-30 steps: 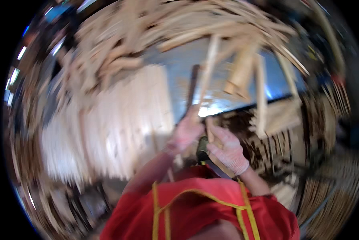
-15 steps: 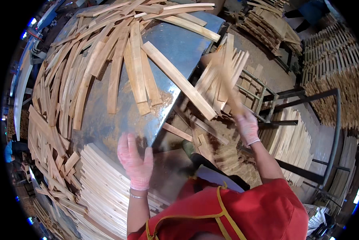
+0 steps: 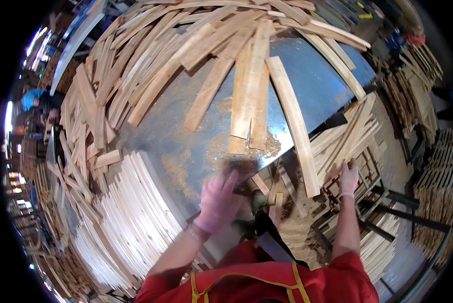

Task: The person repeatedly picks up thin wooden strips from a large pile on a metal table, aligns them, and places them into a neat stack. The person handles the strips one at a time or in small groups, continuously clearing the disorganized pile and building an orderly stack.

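Observation:
My left hand (image 3: 217, 201), in a pale pinkish glove, hovers by the near edge of the metal table (image 3: 181, 146), blurred. It holds nothing and its fingers are stretched out. My right hand (image 3: 349, 179), gloved too, is at the near end of a heap of wooden slats (image 3: 345, 139) on a metal rack. Its fingers are slightly apart beside the slats, with none in its grasp. One slat (image 3: 294, 126) lies across the table's edge, its near end jutting out. Left of it, a few slats (image 3: 246, 96) lie beside sawdust.
A big jumble of slats (image 3: 151, 76) covers the table's far and left parts. Pale slats stand in a neat row (image 3: 135, 217) near left. A dark metal frame (image 3: 413, 214) and stacked slats (image 3: 438, 187) are on the right. Offcuts and sawdust (image 3: 297, 227) lie below the edge.
My right hand has brought the slat it was swinging down onto the rack heap and let it go. My left hand has moved beside the table edge. The view has turned, shifting the scene rightward.

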{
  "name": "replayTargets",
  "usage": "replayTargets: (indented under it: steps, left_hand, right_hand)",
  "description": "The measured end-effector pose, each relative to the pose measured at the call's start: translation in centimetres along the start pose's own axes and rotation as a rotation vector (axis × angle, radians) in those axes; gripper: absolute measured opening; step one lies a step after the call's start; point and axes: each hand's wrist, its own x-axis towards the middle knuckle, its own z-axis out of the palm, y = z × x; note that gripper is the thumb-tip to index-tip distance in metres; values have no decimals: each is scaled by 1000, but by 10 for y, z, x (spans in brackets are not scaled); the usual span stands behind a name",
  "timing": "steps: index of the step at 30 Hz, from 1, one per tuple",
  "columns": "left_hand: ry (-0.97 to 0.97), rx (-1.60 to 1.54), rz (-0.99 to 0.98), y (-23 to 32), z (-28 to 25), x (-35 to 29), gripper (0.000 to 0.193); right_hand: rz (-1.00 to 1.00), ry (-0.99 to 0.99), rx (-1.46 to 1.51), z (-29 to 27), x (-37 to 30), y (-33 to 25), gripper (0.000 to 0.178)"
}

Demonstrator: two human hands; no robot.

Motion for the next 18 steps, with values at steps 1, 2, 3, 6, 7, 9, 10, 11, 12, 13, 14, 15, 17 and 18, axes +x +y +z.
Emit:
replayTargets:
  steps: [1,2,3,6,7,9,10,11,12,13,14,15,17,18]
  left_hand:
    - [27,35,-41,0,3,19,84]
    - [7,5,-102,-7,11,38,87]
    - [-18,-34,-152,-11,18,60,90]
    - [14,106,-223,12,2,134,88]
    - [-8,98,-232,6,4,148,86]
    - [-143,2,-303,-19,13,167,82]
    - [-121,-9,-345,-25,10,166,78]
    - [-108,-14,-377,-33,2,155,75]
    - [-210,-346,-374,-37,-18,132,74]
    - [-282,-691,-379,-40,-40,104,73]
    - [-325,-1045,-350,-40,-59,76,73]
    - [-309,-1148,-425,-30,-73,37,73]
    - [-167,-1213,-418,-4,-56,-53,77]
    - [-40,-1174,-343,7,-19,-99,80]
  right_hand:
    - [-105,-29,38,11,-24,-40,62]
    - [-219,-61,79,22,-57,-89,58]
    - [-344,-174,-164,24,-88,-136,60]
    - [-712,-294,-666,57,-127,-179,76]
    - [-676,-309,-588,65,-122,-176,79]
    - [-608,-414,-427,89,-117,-174,87]
    - [-302,-463,-237,85,-123,-194,92]
    - [-336,-407,-279,81,-134,-210,89]
    - [-295,-430,88,79,-114,-174,85]
    - [-157,-578,223,73,-127,-177,85]
    - [-10,-703,347,62,-143,-195,85]
    - [0,-805,523,61,-168,-202,80]
    - [32,-950,615,68,-232,-222,73]
    - [147,-1101,694,77,-258,-228,76]
